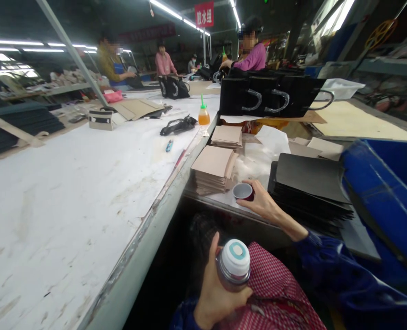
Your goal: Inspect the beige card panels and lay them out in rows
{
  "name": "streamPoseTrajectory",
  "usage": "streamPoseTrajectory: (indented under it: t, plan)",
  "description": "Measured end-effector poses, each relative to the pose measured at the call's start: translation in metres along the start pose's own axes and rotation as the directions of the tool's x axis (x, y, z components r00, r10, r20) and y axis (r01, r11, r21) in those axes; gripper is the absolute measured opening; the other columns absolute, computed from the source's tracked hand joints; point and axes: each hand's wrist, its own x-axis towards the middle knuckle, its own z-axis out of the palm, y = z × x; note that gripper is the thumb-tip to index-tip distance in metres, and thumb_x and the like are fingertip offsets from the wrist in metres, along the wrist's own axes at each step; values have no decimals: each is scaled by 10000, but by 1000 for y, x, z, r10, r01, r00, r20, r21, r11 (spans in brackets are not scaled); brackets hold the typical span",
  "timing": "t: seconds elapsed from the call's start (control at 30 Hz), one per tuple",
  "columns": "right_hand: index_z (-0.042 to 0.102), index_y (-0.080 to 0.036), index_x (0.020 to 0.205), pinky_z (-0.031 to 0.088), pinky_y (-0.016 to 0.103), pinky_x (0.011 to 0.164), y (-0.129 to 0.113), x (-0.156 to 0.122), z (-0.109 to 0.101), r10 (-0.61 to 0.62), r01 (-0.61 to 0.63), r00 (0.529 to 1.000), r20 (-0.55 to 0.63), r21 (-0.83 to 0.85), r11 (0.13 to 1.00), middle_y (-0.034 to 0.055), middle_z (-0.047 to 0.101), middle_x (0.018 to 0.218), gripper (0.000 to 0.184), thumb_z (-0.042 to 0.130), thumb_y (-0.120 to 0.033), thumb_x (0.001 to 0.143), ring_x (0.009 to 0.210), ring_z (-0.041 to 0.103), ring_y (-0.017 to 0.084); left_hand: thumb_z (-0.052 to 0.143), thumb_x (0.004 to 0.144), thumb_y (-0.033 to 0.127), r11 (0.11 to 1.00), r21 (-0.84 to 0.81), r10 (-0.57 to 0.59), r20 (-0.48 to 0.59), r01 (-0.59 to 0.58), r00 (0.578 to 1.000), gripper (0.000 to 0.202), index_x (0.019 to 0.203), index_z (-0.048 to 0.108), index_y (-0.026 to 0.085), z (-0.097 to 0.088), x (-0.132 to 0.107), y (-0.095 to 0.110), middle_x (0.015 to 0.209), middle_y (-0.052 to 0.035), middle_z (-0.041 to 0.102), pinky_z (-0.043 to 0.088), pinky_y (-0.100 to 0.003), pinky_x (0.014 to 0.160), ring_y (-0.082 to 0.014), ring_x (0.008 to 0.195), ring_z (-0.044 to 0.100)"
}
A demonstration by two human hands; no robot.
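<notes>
My left hand [217, 288] is wrapped round a clear bottle [236, 263] with a white lid, held upright above my lap. The lid carries a pale teal ring on top. With thumb and fingers, my right hand [260, 199] grips a small dark red cup [243, 191] by its side. Its grey inside faces up and looks empty. The cup is at the near edge of the side table, close to a stack of beige sheets [213, 167]. Beyond my right wrist lies a stack of black sheets [308, 183].
A long white-covered table [86, 197] runs along my left. On it are a glue bottle [203, 114] with a green tip, a blue cutter [169, 146] and black straps [179, 125]. Black bags [265, 96] stand ahead; a blue bin [389, 183] is at right. Several people work farther off.
</notes>
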Motion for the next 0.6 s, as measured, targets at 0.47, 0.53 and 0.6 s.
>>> streamPoseTrajectory:
  t: [0.47,0.53,0.6]
  plan:
    - [315,-102,1405,323,543,1071,51,-31,34,-16,0,973,-232,-66,998,228,390,1419,780,562,-526,798,1314,373,372,784,467,91,957,56,287,-332,-285,899,1169,1454,165,184,-23,-9,70,1233,-101,560,462,-353,998,-263,1151,558]
    - [335,-132,1401,376,542,1035,47,-39,30,-26,14,974,-223,-54,998,208,428,1398,747,533,-546,812,1264,440,378,811,493,159,920,149,391,-436,-363,811,1137,1447,192,177,-35,-3,99,1223,-109,570,456,-386,1005,-266,1120,578]
    - [341,-171,1401,434,532,986,42,-48,26,-22,15,981,-193,-37,999,183,474,1364,710,520,-544,824,1188,518,372,835,500,224,877,261,480,-518,-403,708,1104,1431,242,176,-50,6,127,1203,-110,580,470,-415,988,-278,1111,580]
